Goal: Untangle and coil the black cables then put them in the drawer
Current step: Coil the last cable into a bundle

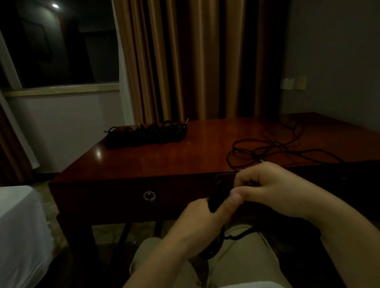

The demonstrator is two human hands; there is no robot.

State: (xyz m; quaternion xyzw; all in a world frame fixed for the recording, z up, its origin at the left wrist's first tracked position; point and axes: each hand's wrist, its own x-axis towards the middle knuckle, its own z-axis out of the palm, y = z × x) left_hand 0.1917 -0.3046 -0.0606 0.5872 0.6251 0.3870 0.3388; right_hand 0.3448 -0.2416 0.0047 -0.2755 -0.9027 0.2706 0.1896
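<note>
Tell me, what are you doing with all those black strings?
A seated person is winding a black cable into a coil. The left hand grips the half-made coil while the right hand pinches the cable beside it. A pile of coiled cables sits at the desk's far edge, a loose tangled cable lies on the right, and the drawer is closed.

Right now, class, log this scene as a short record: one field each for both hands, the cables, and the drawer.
left hand: left hand grips the coiled cable
right hand: right hand pinches the cable above the coil
coiled bundles: finished cable pile at the desk's far left
loose cable: tangled cable spread on the desk, right side
drawer: drawer closed, ring pull untouched
</note>
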